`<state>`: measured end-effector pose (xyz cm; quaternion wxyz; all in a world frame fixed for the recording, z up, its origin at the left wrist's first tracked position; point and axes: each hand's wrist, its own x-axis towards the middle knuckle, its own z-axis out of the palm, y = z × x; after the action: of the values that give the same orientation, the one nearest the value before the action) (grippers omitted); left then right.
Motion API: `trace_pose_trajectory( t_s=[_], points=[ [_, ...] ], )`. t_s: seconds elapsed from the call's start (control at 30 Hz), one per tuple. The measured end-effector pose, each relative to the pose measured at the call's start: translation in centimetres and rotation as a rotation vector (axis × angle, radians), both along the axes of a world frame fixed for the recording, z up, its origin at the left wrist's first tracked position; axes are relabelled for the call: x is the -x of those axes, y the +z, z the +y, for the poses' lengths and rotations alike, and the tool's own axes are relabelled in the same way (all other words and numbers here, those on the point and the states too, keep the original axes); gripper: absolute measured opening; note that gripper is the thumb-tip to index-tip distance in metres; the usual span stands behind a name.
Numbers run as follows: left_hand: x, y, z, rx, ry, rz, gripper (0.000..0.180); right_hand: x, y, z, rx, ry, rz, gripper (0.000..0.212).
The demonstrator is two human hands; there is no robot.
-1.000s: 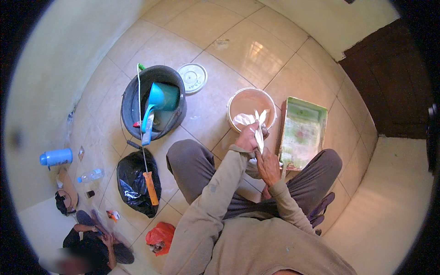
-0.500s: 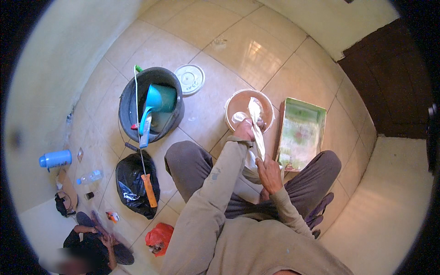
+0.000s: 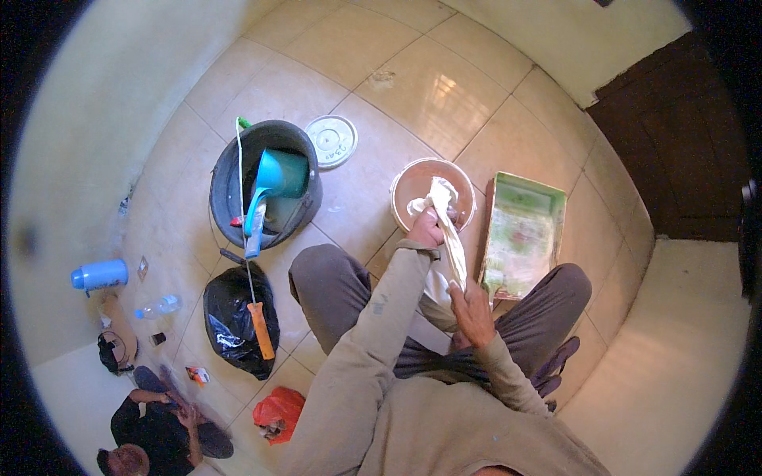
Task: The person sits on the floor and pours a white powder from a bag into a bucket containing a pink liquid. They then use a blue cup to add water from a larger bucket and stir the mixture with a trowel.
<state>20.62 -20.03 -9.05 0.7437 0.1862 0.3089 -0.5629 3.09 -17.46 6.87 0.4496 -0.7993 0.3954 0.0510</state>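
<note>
A white cloth [image 3: 454, 252] is stretched between my two hands, its upper end bunched inside a small pale bucket [image 3: 395, 198]. My left hand [image 3: 426, 228] is closed around the cloth at the bucket's near rim. Closer to my body, my right hand [image 3: 474, 313] grips the cloth's lower part over my crossed legs. More of the cloth drapes down between my knees, partly behind my forearm. A dim view into the bucket leaves its contents hard to make out.
Right of the bucket lies a green-stained paint tray [image 3: 524, 234]. On the left stand a black bucket [image 3: 305, 214] with a blue dipper [image 3: 268, 178], a white lid [image 3: 333, 141], a roller with orange handle [image 3: 260, 329], a black bag [image 3: 226, 309] and a red bag [image 3: 279, 411]. Another person [image 3: 159, 420] sits lower left.
My right hand has shifted slightly down toward my lap along the cloth. The cloth's end in the bucket has bunched differently, while my left hand stays near the rim.
</note>
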Motion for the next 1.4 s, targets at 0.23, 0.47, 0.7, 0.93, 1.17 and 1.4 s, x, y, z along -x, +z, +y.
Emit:
trace_pose_trajectory(
  t_s=[0.23, 0.47, 0.7, 0.93, 1.17, 1.4],
  points=[
    [-0.1, 3.7, 0.9, 0.222, 0.010, 0.000, 0.035, -0.1, -3.9, -0.8, -0.091, -0.155, -0.104, 0.040],
    [0.4, 2.3, 0.8, 0.249, 0.209, -0.093, 0.045, -1.5, -1.6, -2.6, -0.532, -0.390, -0.190, 0.031],
    [1.3, 1.3, 0.5, 0.098, 0.130, 0.012, 0.037, -0.6, -3.5, -2.9, -0.716, -0.523, -0.272, 0.029],
    [0.3, -0.3, 0.0, 0.022, 0.015, 0.024, 0.031, -1.0, -2.7, -2.2, -0.798, -0.555, -0.287, 0.026],
    [-0.1, 1.2, -0.3, 0.000, -0.012, -0.167, 0.019, -0.9, -4.0, -1.7, -0.751, -0.593, -0.284, 0.028],
    [-0.2, 0.5, -1.3, -0.188, -0.125, -0.249, 0.007, 0.1, -5.6, -2.4, -0.664, -0.512, -0.185, 0.032]
  ],
)
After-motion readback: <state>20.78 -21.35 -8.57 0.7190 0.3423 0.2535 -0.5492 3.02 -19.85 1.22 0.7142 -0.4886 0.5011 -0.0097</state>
